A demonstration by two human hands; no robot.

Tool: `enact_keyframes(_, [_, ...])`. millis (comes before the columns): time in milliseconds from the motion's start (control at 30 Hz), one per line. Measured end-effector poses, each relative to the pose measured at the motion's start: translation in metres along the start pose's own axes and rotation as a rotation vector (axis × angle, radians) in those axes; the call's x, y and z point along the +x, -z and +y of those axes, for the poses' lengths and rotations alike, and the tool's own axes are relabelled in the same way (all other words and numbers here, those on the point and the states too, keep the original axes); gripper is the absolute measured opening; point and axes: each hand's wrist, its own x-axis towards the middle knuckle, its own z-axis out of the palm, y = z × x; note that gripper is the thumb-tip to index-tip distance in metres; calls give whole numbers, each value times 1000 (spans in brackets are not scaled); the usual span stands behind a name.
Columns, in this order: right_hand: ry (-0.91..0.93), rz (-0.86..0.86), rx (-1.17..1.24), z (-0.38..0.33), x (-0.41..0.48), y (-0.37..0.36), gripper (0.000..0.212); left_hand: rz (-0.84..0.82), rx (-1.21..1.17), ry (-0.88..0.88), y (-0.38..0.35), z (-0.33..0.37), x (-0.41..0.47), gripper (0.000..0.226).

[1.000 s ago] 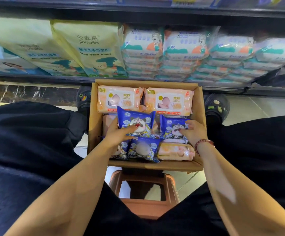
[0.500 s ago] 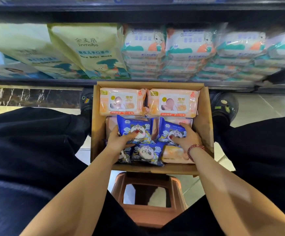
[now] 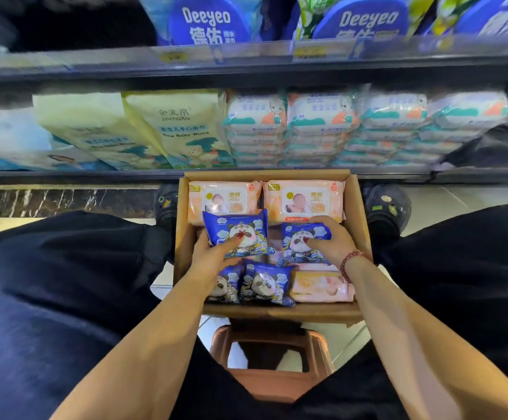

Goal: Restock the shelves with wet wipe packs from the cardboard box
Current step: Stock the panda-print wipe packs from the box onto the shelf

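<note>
- Head view looks down between dark-trousered knees at a brown plastic stool [image 3: 269,380], nearest the person and below both wrists. The cardboard box [image 3: 277,313] sits on top of it.
- On the near side of the left grip [image 3: 213,256], two spare blue packs [image 3: 266,284] lie against the box's near wall. A small pink pack [image 3: 322,287] lies under the right wrist, which wears a red bead bracelet [image 3: 348,263].
- The left grip is curled round the lifted blue pack [image 3: 236,233], thumb on the panda face and fingers beneath. This pack is tilted up above the layer.
- The right grip [image 3: 331,241] wraps the second blue pack [image 3: 302,237], fingers over its far edge and thumb on its face. This pack sits lower, and it seems to touch the packs under it.
- Just beyond both grips, two large pink packs [image 3: 304,200] lie side by side against the box's far wall.
- Farther beyond, the lower shelf [image 3: 246,174] carries white-and-teal wipe stacks [image 3: 337,128], with pale yellow bags [image 3: 180,128] off to the left grip's side. Deeyeo packs [image 3: 210,22] stand on the shelf above.
- As a judgement, most of the restocking is left. The box looks well filled, both held packs are inside it, and no blue panda packs show on either shelf, so I cannot tell where they belong.
</note>
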Motion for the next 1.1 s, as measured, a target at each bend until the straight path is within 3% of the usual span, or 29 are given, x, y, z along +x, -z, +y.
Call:
enact_keyframes(167, [216, 26, 118, -56, -33, 32, 40, -100, -13, -196, -3, 44, -22, 50])
enact_keyframes(433, [615, 127, 139, -163, -103, 104, 38, -233, 118, -647, -7, 155, -75, 96])
enact_keyframes(733, [1012, 272, 108, -281, -181, 170, 41, -322, 232, -1105, -31, 289, -164, 71])
enact_keyframes(967, [1188, 295, 210, -358, -233, 204, 36, -345, 200, -1319, -35, 370, -224, 61])
enact_keyframes(1100, [1255, 361, 152, -389, -251, 217, 36, -337, 211, -1391, -37, 405, -249, 59])
